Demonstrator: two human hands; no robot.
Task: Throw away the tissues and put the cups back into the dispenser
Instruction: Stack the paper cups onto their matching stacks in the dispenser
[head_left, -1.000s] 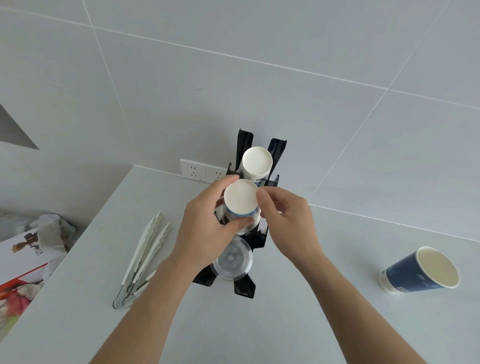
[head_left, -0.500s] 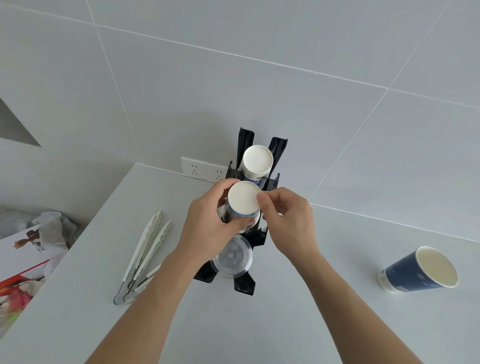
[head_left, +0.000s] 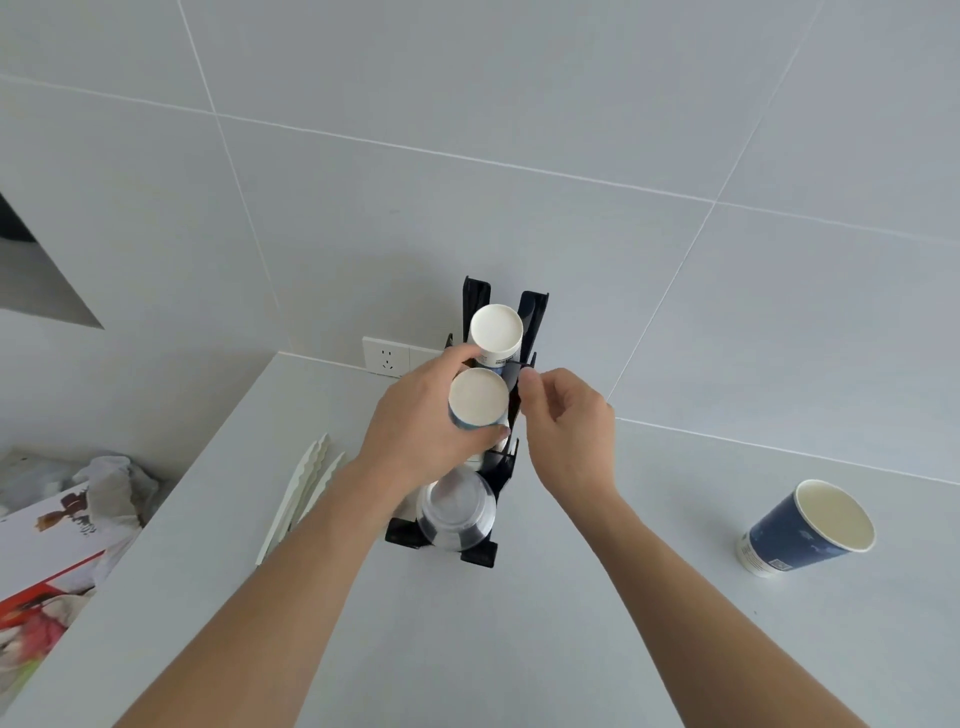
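Observation:
A black cup dispenser (head_left: 498, 470) stands on the grey counter near the wall. My left hand (head_left: 415, 431) is wrapped around an upside-down paper cup (head_left: 478, 399) in its middle slot. A second inverted paper cup stack (head_left: 496, 332) fills the rear slot, and clear plastic cups (head_left: 457, 512) fill the front one. My right hand (head_left: 566, 421) hovers just right of the dispenser, fingers loosely curled, holding nothing. A blue paper cup (head_left: 810, 527) stands upright and apart at the right. Crumpled tissues (head_left: 111, 480) lie in a bin at the left, below the counter.
White plastic tongs (head_left: 301, 499) lie on the counter (head_left: 571, 623) left of the dispenser, partly under my left forearm. A wall socket (head_left: 387, 358) sits behind the dispenser. A printed box (head_left: 47, 561) lies beside the counter's left edge.
My right hand has let go of the middle cup and drawn back to the right. My left hand still grips that cup in the dispenser.

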